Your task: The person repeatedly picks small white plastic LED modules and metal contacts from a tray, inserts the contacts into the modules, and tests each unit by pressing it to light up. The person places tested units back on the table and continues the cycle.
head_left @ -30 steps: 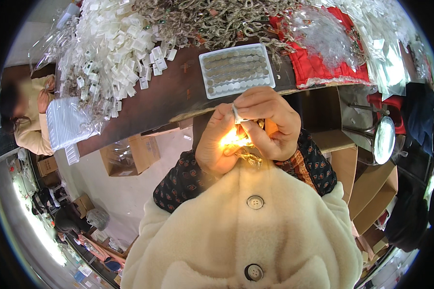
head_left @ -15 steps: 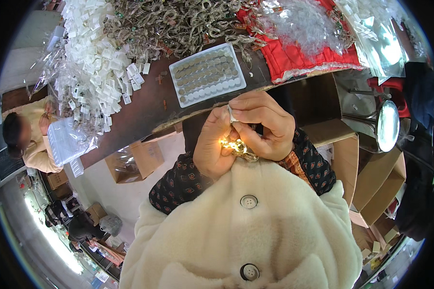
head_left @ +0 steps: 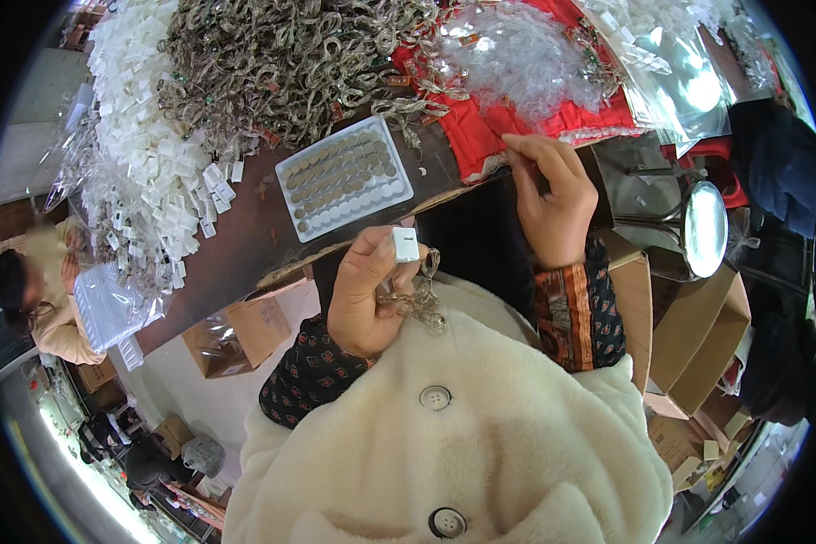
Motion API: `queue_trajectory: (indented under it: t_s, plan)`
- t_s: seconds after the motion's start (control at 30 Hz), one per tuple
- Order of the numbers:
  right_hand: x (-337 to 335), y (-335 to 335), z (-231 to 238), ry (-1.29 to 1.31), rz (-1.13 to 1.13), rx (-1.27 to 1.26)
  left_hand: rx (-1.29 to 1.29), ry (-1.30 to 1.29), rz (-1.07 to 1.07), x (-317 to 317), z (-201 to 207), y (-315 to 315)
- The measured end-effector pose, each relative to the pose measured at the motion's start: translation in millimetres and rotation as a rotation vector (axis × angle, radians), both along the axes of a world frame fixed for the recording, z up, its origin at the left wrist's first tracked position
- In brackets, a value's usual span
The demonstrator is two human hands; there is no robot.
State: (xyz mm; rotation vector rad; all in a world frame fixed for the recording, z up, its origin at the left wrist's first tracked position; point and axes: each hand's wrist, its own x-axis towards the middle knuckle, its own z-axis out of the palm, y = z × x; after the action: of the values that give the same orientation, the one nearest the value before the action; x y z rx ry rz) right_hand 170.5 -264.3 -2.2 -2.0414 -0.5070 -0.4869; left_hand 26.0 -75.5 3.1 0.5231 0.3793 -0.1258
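My left hand [head_left: 358, 299] pinches a small white battery box [head_left: 405, 245] between thumb and fingers, a slot on its upper face. From the same hand hangs a coil of thin string-light wire [head_left: 426, 306], unlit. My right hand [head_left: 558, 207] is apart from it, stretched over the table edge toward the red cloth [head_left: 480, 145]. Its thumb and fingers are parted, and nothing shows between them. Left of the cloth lies a white tray [head_left: 349, 211] with rows of coin cells.
White battery boxes [head_left: 136, 118] are heaped on the table's left. Coiled light strings [head_left: 272, 63] pile up behind the tray. Clear plastic bags [head_left: 517, 54] lie on the cloth. Cardboard boxes [head_left: 698, 335] and a round stool [head_left: 705, 229] stand at right. Another person [head_left: 59, 322] works at far left.
My right hand has let go of the white box and moved right and away from my body. The lights, glowing before, are now dark. My left hand has shifted left.
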Motion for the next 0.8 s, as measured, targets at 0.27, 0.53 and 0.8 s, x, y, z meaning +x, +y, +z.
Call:
queue_trajectory:
  t_s: [0.27,0.53,0.8]
  plan:
    - [39,22,-6,-0.022,-0.022,-0.378,0.008,0.016,0.000,1,-2,8]
    - [31,11,-8,-0.097,0.044,-0.419,-0.073,0.035,-0.041,-2,-4,16]
    - [36,20,-8,-0.076,0.011,-0.441,-0.043,0.010,0.008,-5,-4,17]
